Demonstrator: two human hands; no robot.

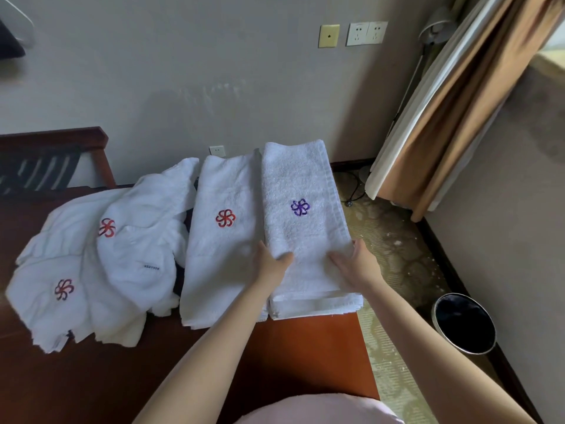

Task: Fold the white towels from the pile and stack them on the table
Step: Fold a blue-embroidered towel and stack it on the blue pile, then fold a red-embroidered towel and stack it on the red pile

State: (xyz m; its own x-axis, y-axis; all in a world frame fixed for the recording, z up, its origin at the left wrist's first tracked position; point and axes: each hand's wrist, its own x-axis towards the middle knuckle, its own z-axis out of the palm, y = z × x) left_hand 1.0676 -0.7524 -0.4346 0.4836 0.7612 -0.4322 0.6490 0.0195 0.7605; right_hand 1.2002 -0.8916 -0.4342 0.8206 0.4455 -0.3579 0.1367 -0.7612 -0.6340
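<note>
Person, viewed from above.
- Arms: two, bare along the whole visible length.
- Left hand [272,264], right hand [356,263]: bare.
- Garment: one pale pink top [318,408], smooth fabric, seen as a rounded fold between the arms.

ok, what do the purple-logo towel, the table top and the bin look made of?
purple-logo towel: white cotton terry by the look, with matte looped pile, a flat woven border and a stitched logo.
table top: reddish-brown wood or veneer with a smooth, slightly glossy finish; the grain is not clear.
bin: probably metal, going by the shiny silver rim. The inside is dark, liner or paint, cannot tell.
</note>
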